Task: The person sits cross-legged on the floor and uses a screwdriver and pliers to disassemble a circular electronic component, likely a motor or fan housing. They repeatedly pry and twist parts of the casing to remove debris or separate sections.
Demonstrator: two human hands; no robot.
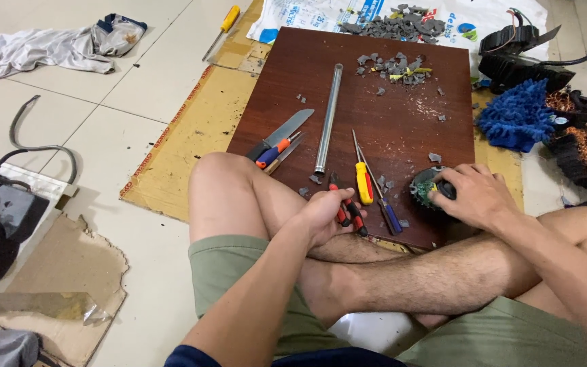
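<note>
Left hand (323, 216) is gripping red-and-black pliers (348, 212) over the knee, while the right hand (473, 196) is clamping down on a round black motor part (428, 187) with green windings. Both are sitting at the near edge of the dark wooden board (402, 129), with a smooth steel tube (329, 117), yellow-handled screwdriver (363, 178) and grey plastic shards (394, 66) lying further out.

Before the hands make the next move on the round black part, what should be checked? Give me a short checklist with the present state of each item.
1. Right hand on the round black part: ok, it covers it from above.
2. Left hand holds the red-handled pliers: ok.
3. Part rests on the brown board: ok.
4. Knife away from both hands: ok, blade beside the metal tube.
5. Pliers' jaws open or closed: cannot tell.
</note>
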